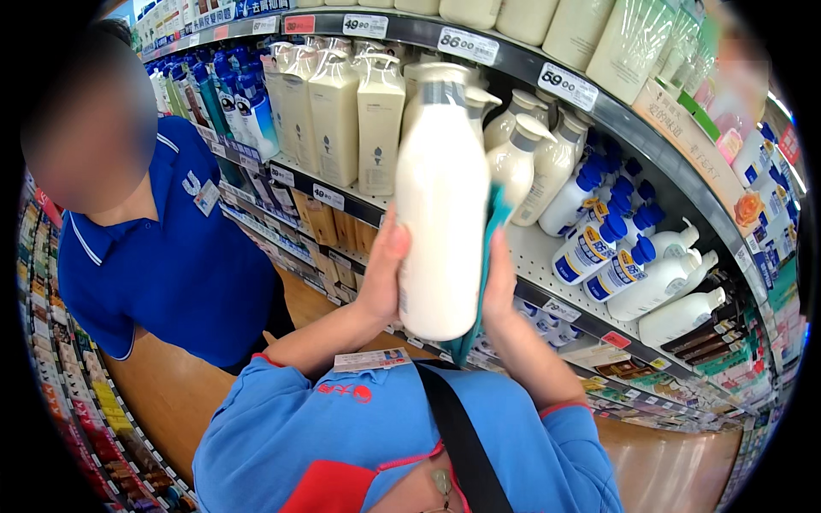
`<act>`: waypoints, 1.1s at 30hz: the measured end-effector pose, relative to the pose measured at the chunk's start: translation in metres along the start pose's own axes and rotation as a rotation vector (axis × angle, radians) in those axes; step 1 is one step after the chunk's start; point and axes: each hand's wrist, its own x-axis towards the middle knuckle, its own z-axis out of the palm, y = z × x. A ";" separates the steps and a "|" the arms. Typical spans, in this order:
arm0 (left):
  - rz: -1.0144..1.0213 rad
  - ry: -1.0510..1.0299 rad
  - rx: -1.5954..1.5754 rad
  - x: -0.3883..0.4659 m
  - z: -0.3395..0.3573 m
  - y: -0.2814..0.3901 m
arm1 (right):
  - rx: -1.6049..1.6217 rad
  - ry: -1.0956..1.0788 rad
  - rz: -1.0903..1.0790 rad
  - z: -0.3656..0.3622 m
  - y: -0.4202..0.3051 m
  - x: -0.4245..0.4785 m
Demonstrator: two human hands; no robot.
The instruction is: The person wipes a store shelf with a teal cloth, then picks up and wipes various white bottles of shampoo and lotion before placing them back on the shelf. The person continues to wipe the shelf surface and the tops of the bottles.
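Note:
A large cream-white bottle [441, 211] with a grey collar stands nearly upright before my chest, partly blurred. My left hand [383, 272] grips its left side, thumb along the front. Against the bottle's right side my right hand [500, 276] presses a teal cloth [478, 301], which hangs down below the bottle's base. The bottle's back and most of my fingers are hidden. Just behind it, similar cream pump bottles [513, 160] stand on the shelf [529, 253].
Square cream pump bottles [380, 125] and blue-capped bottles [587, 253] line the same shelf. Price tags [468, 45] run along the shelf edge [410, 32] above. Close at left stands a person in a dark-blue polo shirt [167, 256]. Another stocked shelf [70, 385] curves along the far left.

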 end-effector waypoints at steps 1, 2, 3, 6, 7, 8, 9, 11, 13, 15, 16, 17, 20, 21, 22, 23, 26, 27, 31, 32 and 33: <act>0.020 0.000 -0.035 0.002 -0.006 0.008 | -0.081 -0.015 0.028 0.007 0.009 -0.014; 0.074 0.044 -0.068 0.006 -0.006 0.010 | -0.085 -0.085 -0.133 0.012 0.018 -0.020; 0.093 0.014 -0.110 0.006 -0.008 0.013 | -0.085 -0.158 -0.291 0.017 0.025 -0.024; 0.146 0.003 -0.096 0.007 -0.029 0.015 | -0.137 -0.209 -0.353 0.027 0.016 -0.025; 0.154 0.043 -0.003 0.011 -0.041 0.010 | -0.234 -0.219 -0.379 0.027 0.008 -0.025; 0.162 0.085 0.089 0.014 -0.050 0.008 | -0.274 -0.202 -0.462 0.028 0.009 -0.022; 0.199 0.097 0.200 0.020 -0.044 0.016 | -0.297 -0.187 -0.433 0.029 0.006 -0.018; 0.260 0.125 0.417 0.027 -0.023 0.041 | -0.343 -0.150 -0.359 0.030 -0.006 -0.016; 0.144 0.026 0.209 0.026 -0.025 0.047 | -0.626 -0.173 -0.376 0.030 -0.015 -0.011; 0.112 -0.002 0.146 0.023 -0.025 0.044 | -0.958 -0.183 -0.517 0.039 -0.020 -0.006; 0.105 -0.003 0.208 0.021 -0.031 0.041 | -0.939 -0.177 -0.483 0.043 -0.020 -0.005; 0.121 -0.003 0.207 0.019 -0.030 0.040 | -0.932 -0.154 -0.481 0.044 -0.022 -0.001; 0.130 -0.064 0.192 0.015 -0.026 0.034 | -0.809 -0.086 -0.537 0.040 -0.028 0.025; 0.107 -0.080 0.197 0.013 -0.025 0.033 | -0.921 -0.040 -0.660 0.036 -0.032 0.037; 0.084 -0.101 0.203 0.010 -0.025 0.030 | -0.661 0.002 -0.561 0.040 -0.036 0.047; 0.062 -0.122 0.209 0.006 -0.025 0.026 | -0.403 0.044 -0.461 0.044 -0.040 0.055; -0.004 -0.132 0.156 -0.004 -0.021 0.027 | 0.083 -0.058 0.184 0.030 -0.046 0.075; -0.024 -0.155 0.144 -0.006 -0.021 0.031 | 0.230 -0.106 0.237 0.026 -0.034 0.076; 0.029 -0.101 0.124 -0.007 -0.023 0.033 | 0.495 -0.099 0.419 0.035 0.002 0.061; 0.049 -0.066 0.116 -0.006 -0.024 0.034 | 0.439 -0.059 0.443 0.040 0.001 0.046; 0.091 -0.051 0.134 -0.005 -0.025 0.032 | 0.383 -0.020 0.464 0.042 0.001 0.034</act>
